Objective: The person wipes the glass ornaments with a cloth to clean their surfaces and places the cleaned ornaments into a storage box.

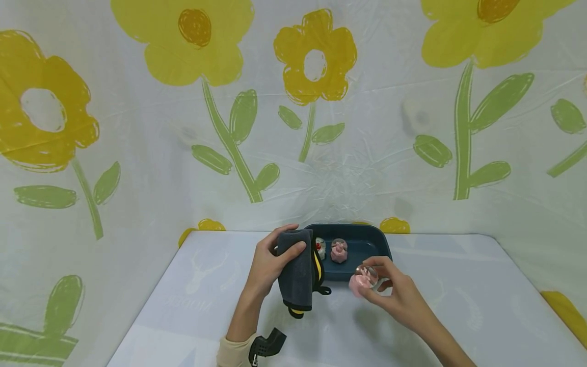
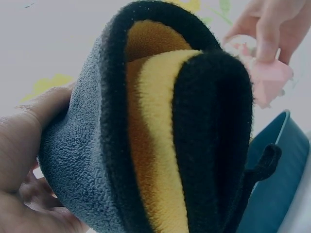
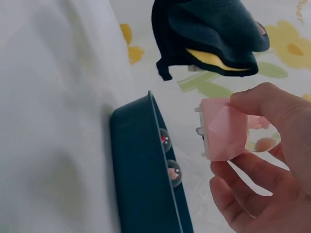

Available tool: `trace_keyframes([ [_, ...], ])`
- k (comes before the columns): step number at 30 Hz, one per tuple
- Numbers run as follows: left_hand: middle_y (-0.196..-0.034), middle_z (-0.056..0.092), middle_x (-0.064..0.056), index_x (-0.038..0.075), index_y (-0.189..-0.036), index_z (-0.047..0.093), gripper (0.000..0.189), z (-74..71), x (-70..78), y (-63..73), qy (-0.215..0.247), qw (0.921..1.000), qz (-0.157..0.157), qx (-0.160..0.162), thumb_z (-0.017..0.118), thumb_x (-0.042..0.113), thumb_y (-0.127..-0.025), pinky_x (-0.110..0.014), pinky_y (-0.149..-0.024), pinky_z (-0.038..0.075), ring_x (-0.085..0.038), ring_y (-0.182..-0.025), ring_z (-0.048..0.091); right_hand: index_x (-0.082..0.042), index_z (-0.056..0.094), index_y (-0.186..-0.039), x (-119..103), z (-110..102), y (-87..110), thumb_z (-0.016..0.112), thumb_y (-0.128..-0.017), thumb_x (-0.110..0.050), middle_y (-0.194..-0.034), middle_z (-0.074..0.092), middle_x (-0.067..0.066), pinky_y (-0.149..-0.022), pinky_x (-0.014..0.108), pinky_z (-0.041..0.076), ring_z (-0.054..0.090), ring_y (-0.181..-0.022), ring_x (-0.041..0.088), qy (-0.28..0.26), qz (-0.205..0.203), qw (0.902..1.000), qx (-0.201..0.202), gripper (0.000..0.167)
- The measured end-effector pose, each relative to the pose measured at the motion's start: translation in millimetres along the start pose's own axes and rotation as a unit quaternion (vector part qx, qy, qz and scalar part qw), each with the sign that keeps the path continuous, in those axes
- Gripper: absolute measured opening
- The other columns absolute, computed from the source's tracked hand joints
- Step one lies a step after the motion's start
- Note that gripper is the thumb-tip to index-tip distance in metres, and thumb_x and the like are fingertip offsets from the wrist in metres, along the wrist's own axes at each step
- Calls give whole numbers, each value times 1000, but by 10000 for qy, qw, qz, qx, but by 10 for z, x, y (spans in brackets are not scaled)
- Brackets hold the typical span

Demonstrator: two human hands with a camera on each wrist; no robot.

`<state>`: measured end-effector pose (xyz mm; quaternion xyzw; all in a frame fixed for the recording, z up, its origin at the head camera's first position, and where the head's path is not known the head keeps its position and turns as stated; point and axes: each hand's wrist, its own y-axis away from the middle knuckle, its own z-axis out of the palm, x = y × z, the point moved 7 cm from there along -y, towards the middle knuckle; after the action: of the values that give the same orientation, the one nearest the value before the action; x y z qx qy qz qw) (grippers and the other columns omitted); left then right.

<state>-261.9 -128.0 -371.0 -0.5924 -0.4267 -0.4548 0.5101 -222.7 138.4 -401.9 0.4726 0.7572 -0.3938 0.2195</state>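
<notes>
My left hand point(image 1: 271, 260) grips a folded microfiber cloth point(image 1: 294, 270), grey outside with a yellow inner side and black edging; a small black loop hangs from it. In the left wrist view the cloth's folded layers point(image 2: 160, 121) fill the middle. My right hand point(image 1: 394, 285) pinches a small snow globe point(image 1: 363, 279) with a clear ball and a faceted pink base. The right wrist view shows the pink base point(image 3: 223, 128) side-on, its underside facing the tray. Both hands are raised in front of the dark teal tray point(image 1: 367, 250), cloth left, globe right.
Inside the tray stand another pink-based snow globe point(image 1: 339, 251) and one with a red detail point(image 1: 320, 247), partly hidden by the cloth. A white table point(image 1: 192, 306) spreads beneath. Behind it hangs a flower-printed curtain point(image 1: 367, 127). A black device point(image 1: 267, 344) is strapped on the left wrist.
</notes>
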Motion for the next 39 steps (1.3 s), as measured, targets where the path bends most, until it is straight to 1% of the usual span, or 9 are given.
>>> trace_keyframes([
  [4,-113,66,-13,29,-129,61,43,3,-4,-3,-2,10000,5,-21,73,23,-88,-36,-70,60,-20,-82,71,-26,52,-119,-36,4,-39,80,-83,-29,-101,70,-8,-71,26,56,63,-87,4,-122,-34,9999,13,46],
  [9,-112,65,-14,29,-129,61,43,8,-8,-4,-14,10000,4,-48,73,23,-89,-36,-70,60,-20,-82,71,-24,52,-121,-85,1,-89,80,-82,-30,-105,71,-4,-75,26,58,65,-90,4,-161,-17,9998,125,48],
  [13,-112,65,-14,29,-129,61,43,9,-16,-6,-29,10000,-3,-45,73,23,-89,-36,-70,60,-21,-82,71,-24,53,-123,-141,-7,-135,80,-82,-26,-106,71,-4,-76,27,58,66,-91,4,-277,-151,9990,302,49],
  [18,-113,65,-13,29,-129,61,43,13,-23,-11,-33,10000,-13,-36,74,24,-88,-36,-70,60,-21,-82,71,-25,54,-124,-195,-7,-183,80,-82,-22,-105,69,-7,-76,23,57,64,-88,5,-383,-253,9977,507,49],
  [25,-111,66,-13,29,-128,61,42,13,-24,-13,-49,10000,-22,-15,74,24,-88,-37,-69,60,-21,-82,70,-23,54,-128,-228,13,-202,80,-83,-21,-111,68,-7,-77,26,57,63,-92,5,-463,-80,9959,773,52],
  [29,-111,65,-13,30,-128,61,42,12,-23,-11,-42,10000,-33,-23,74,24,-88,-37,-69,60,-22,-82,70,-24,52,-135,-247,48,-212,76,-87,-19,-118,65,-3,-77,23,56,62,-95,6,-623,-158,9952,738,54],
  [33,-111,65,-14,30,-128,61,42,12,-20,-12,-35,10000,-28,-30,74,24,-88,-37,-69,60,-22,-82,71,-27,47,-142,-280,88,-224,71,-90,-17,-128,61,1,-75,22,56,63,-96,6,-795,-340,9945,586,58],
  [36,-111,65,-14,30,-129,61,43,12,-19,-12,-35,10000,-27,-33,74,24,-88,-37,-69,60,-22,-82,70,-27,44,-145,-296,114,-223,70,-91,-15,-130,58,3,-71,22,57,62,-94,8,-951,-436,9934,472,61],
  [39,-111,65,-14,30,-129,61,43,11,-21,-12,-28,10000,-30,-37,73,24,-88,-37,-69,60,-22,-81,70,-27,44,-145,-293,125,-221,71,-90,-13,-130,58,3,-69,22,58,62,-93,9,-1056,-429,9924,464,63],
])
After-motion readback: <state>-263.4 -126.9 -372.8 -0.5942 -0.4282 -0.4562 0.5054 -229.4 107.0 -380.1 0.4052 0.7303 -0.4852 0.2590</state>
